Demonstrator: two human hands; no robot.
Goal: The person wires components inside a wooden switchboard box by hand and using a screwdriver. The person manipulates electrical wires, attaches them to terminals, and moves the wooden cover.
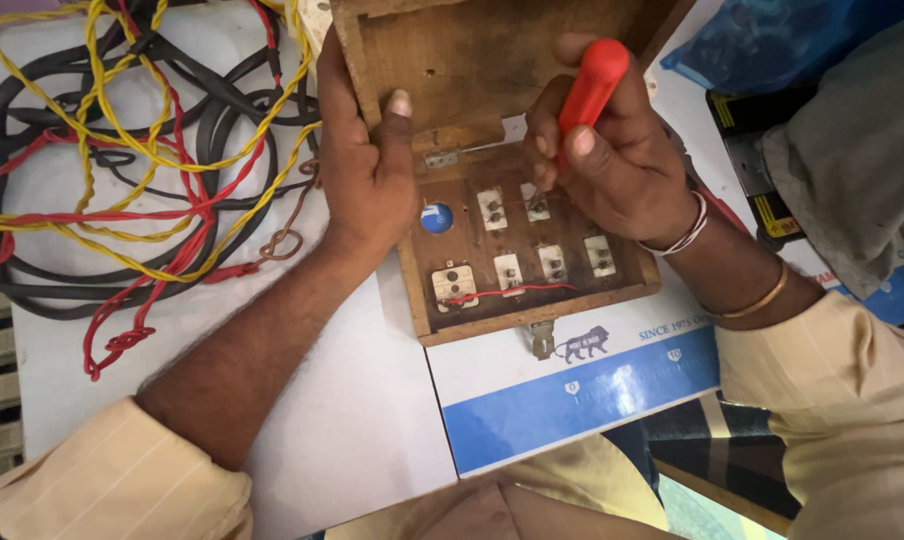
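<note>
A wooden switch box lies open on a white table, its hinged lid panel folded toward me. The panel's back carries several white switch and socket backs joined by a thin red wire, plus a round blue hole. My left hand grips the box's left wall, thumb laid over its edge. My right hand holds a red-handled screwdriver, its tip down among the upper switch backs and hidden by my fingers.
A tangle of yellow, red and black wires covers the table's left part. A blue plastic bag and grey cloth lie at the right. A white and blue printed board lies under the box near me.
</note>
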